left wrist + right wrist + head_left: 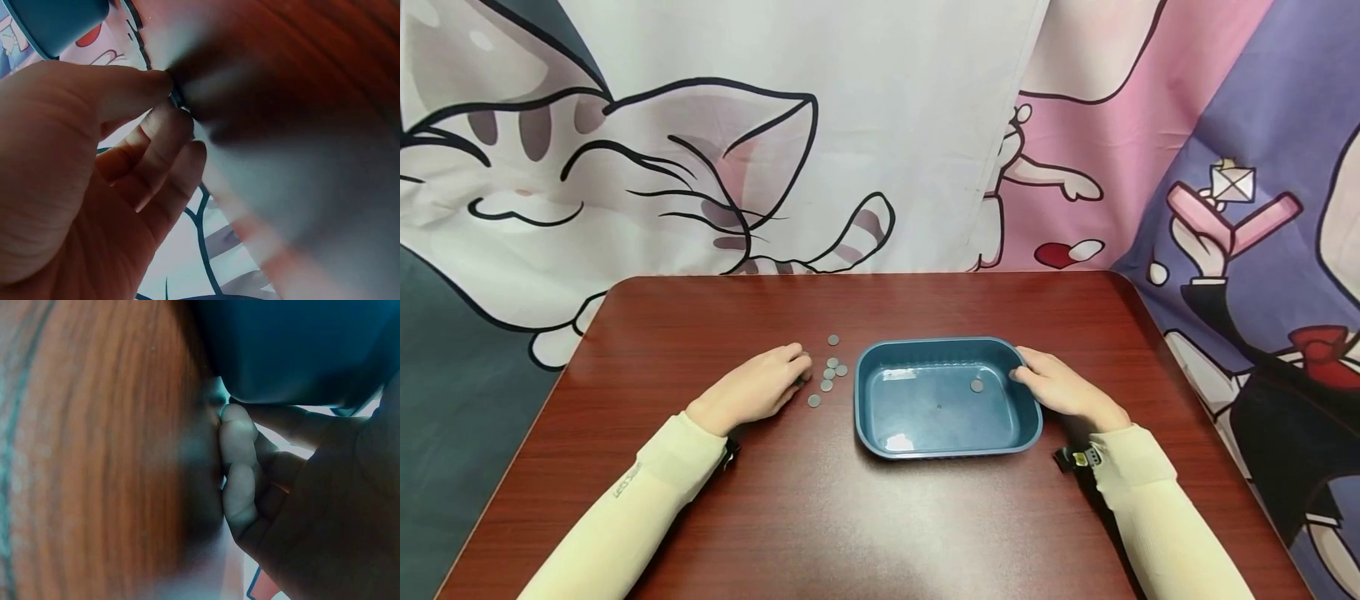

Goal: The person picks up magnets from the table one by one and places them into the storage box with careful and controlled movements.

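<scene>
A blue plastic basin (917,417) stands on the table, with one silver-grey coin (977,386) inside it, toward the right. My right hand (1063,385) grips the basin's right rim, thumb over the edge; the right wrist view shows the other fingers (239,447) curled low beside the basin's wall. Left of the basin, several loose coins (829,373) lie on the wood in a rough line. Just left of them, my left hand (760,385) is down at the table. Its thumb and fingers pinch a thin dark-looking coin (177,95) on edge, mostly hidden by the fingertips.
The brown wooden table (880,533) extends around the hands and basin. A printed curtain (910,125) with cartoon figures hangs behind the table's far edge. A dark wrist strap (1078,458) sits at the right sleeve's cuff.
</scene>
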`<action>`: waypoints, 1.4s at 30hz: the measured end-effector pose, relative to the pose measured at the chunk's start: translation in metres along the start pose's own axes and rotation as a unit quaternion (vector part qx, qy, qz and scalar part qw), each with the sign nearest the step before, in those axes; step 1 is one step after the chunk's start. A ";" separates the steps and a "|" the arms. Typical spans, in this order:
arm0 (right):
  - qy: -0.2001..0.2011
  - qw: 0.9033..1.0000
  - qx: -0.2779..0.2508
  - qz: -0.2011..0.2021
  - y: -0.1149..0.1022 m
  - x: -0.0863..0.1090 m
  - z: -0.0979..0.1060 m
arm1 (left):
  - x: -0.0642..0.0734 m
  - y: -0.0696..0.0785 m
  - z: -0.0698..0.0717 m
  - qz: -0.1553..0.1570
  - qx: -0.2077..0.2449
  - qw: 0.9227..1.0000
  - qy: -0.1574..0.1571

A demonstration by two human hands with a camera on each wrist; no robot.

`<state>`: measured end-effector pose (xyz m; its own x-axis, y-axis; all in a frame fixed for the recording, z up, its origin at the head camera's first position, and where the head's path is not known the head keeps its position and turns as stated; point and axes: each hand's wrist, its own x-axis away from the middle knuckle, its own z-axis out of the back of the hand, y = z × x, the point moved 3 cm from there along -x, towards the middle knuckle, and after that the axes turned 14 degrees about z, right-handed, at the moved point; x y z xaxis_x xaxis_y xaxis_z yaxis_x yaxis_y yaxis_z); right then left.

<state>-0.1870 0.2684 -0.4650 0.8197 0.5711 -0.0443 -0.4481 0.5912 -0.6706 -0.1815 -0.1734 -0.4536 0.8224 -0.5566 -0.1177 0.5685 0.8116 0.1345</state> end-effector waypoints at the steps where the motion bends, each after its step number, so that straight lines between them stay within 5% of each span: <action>1: 0.000 1.000 0.000 -0.001 0.000 0.000 0.000 | 0.000 0.000 -0.001 0.003 -0.002 1.000 -0.002; 9: -0.002 1.000 -0.006 -0.002 0.000 0.000 0.000 | -0.005 0.001 -0.001 0.016 0.002 1.000 -0.019; 19: -0.003 1.000 -0.006 -0.004 0.003 0.000 -0.001 | -0.015 0.020 0.027 0.000 0.014 1.000 -0.004; 35: 0.002 1.000 0.005 0.002 0.004 0.000 0.001 | -0.059 0.079 0.058 -0.089 0.013 0.996 0.014; 42: -0.003 1.000 0.011 0.013 0.003 -0.001 0.001 | -0.080 0.112 0.061 -0.111 -0.002 0.994 -0.014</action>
<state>-0.1896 0.2696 -0.4664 0.8053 0.5899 -0.0582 -0.4780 0.5882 -0.6524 -0.1823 -0.0484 -0.3689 0.6778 -0.7260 -0.1163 0.7353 0.6697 0.1041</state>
